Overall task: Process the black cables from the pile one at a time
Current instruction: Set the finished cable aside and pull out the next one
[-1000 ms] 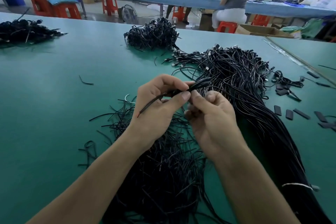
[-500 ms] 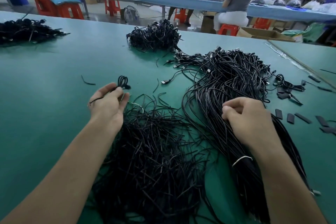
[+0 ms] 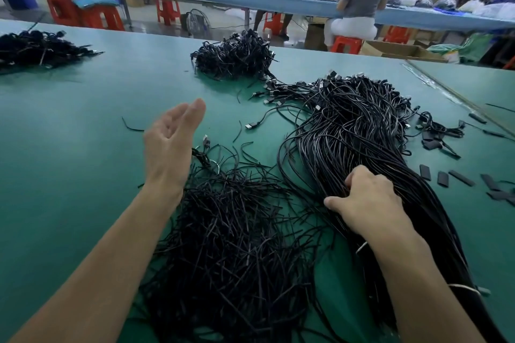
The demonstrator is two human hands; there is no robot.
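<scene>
A thick bundle of long black cables (image 3: 348,131) with USB plugs at the far end runs down the right of the green table (image 3: 69,147). My right hand (image 3: 367,200) rests on this bundle, fingers curled into the strands, thumb stuck out to the left; the fingertips are hidden among the cables. My left hand (image 3: 167,145) hovers above the table left of centre, fingers straight, palm empty. Below and between my arms lies a heap of short black wire pieces (image 3: 231,245). A pile of coiled black cables (image 3: 234,56) sits at the far middle.
Another dark cable pile (image 3: 36,47) lies at the far left. Flat black sleeve pieces (image 3: 443,178) are scattered on the right. One loose USB cable (image 3: 252,125) lies mid-table. A person on a red stool (image 3: 359,0) sits beyond the table's far edge.
My hands separated from working one cable together. The left hand carried a small coiled cable leftward, then let it go and rose open. The right hand dropped onto the long bundle.
</scene>
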